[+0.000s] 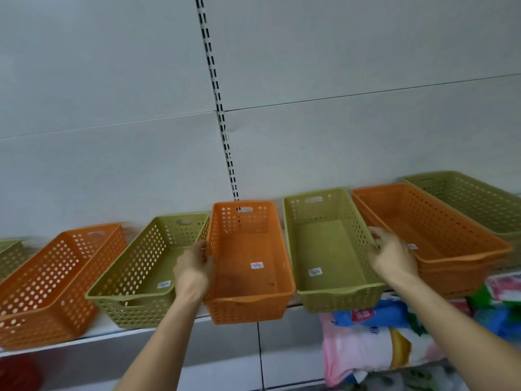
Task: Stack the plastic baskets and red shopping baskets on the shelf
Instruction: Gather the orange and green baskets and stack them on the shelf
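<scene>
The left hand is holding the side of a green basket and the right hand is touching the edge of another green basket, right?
Not quite. In the head view the left hand holds the side of the orange basket, not a green one. The rest is right: the right hand touches the edge of the green basket beside it.

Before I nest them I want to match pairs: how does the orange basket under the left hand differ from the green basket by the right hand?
The orange basket is orange; the green basket is olive green. The left hand grips the orange basket's left wall; the right hand only touches the green basket's right rim. The orange basket juts further over the shelf edge. Both are empty, perforated, stickered, with a handle slot.
</scene>
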Motion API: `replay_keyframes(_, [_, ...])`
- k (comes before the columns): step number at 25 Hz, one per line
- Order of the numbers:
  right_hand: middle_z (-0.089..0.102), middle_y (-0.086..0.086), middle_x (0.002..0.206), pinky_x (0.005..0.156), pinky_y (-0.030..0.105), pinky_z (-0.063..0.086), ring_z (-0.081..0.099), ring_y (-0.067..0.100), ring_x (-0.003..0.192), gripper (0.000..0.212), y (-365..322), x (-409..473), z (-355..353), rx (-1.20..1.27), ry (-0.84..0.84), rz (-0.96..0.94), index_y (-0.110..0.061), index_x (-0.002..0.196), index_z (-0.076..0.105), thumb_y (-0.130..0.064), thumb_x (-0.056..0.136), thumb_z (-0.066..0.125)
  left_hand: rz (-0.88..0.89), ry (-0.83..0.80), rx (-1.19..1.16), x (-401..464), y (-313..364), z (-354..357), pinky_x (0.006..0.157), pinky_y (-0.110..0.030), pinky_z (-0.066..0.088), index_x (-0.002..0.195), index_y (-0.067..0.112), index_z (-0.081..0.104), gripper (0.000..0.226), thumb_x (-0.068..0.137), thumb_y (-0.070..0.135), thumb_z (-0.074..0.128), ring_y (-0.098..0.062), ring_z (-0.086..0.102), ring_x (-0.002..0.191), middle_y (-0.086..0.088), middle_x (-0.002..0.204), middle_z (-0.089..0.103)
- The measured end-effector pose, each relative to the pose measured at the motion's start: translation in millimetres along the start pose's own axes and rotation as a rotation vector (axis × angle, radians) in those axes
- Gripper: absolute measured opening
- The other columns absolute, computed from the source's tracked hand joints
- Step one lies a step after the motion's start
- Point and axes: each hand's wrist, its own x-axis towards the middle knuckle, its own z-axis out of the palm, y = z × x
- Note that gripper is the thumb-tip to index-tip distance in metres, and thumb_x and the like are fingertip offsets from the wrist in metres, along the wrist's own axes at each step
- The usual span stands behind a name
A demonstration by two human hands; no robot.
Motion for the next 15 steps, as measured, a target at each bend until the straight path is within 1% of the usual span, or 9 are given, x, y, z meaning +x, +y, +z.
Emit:
replay_keyframes(2, [0.072,0.005,0.11,0.075,0.04,0.055,0.068,0.031,0.092,0.045,1.5,-15.2,-9.8,-0.028,0.049,-0.03,-0.029,0.127,0.056,-0.013,0.085,0.059,0.015,0.037,-0.101,-22.6,-1.5,-9.8,0.093,-0.043,0.052,0.129,0.019,0.06,0.035,0.095,0.013,0.053,-0.029,0.066,0.107,-0.009,0.122,0.069])
replay_keyframes(4, [0.071,0.004,0.114,0.078,0.041,0.054,0.066,0.03,0.097,0.046,5.7,-30.8,-20.5,0.005,0.081,-0.057,-0.029,0.129,0.055,-0.015,0.085,0.056,0.04,0.064,-0.119,-43.0,-4.4,-19.5,0.094,-0.046,0.052,0.131,0.02,0.058,0.038,0.094,0.015,0.054,-0.026,0.067,0.105,-0.007,0.121,0.069])
replay_keyframes(6, [0.071,0.001,0.113,0.077,0.042,0.054,0.066,0.029,0.097,0.045,12.7,-48.1,-32.9,0.055,0.1,-0.08,-0.029,0.129,0.055,-0.017,0.086,0.055,0.044,0.097,-0.155,-67.0,-4.3,-28.3,0.093,-0.046,0.054,0.131,0.023,0.058,0.04,0.092,0.016,0.055,-0.02,0.069,0.1,-0.004,0.118,0.071])
replay_keyframes(8, [0.072,-0.002,0.113,0.075,0.042,0.055,0.068,0.025,0.094,0.044,21.7,-62.2,-46.7,0.114,0.105,-0.115,-0.029,0.13,0.055,-0.017,0.087,0.055,0.043,0.129,-0.201,-96.1,0.1,-36.7,0.093,-0.043,0.054,0.131,0.021,0.06,0.041,0.091,0.013,0.057,-0.014,0.068,0.097,-0.001,0.116,0.072])
replay_keyframes(11, [0.071,-0.003,0.115,0.073,0.043,0.057,0.069,0.02,0.092,0.044,36.2,-82.7,-75.8,0.171,0.095,-0.187,-0.029,0.13,0.055,-0.015,0.088,0.055,0.037,0.183,-0.264,-146.1,12.0,-47.6,0.092,-0.04,0.054,0.13,0.019,0.061,0.042,0.09,0.008,0.058,-0.013,0.068,0.098,-0.001,0.115,0.072])
replay_keyframes(13, [0.071,-0.002,0.115,0.075,0.045,0.057,0.069,0.021,0.092,0.044,47.8,-93.1,-100.3,0.207,0.079,-0.22,-0.026,0.131,0.055,-0.014,0.089,0.054,0.031,0.208,-0.317,-179.9,23.6,-52.3,0.086,-0.034,0.055,0.129,0.018,0.061,0.041,0.09,0.007,0.058,-0.009,0.069,0.095,0.002,0.111,0.072])
replay_keyframes(15, [0.071,0.0,0.114,0.073,0.045,0.058,0.069,0.02,0.088,0.043,62.4,-105.5,-128.3,0.245,0.055,-0.255,-0.022,0.132,0.054,-0.012,0.09,0.054,0.029,0.217,-0.386,-214.6,38.7,-52.9,0.081,-0.028,0.056,0.128,0.02,0.062,0.04,0.09,0.006,0.057,-0.001,0.069,0.09,0.01,0.103,0.072])
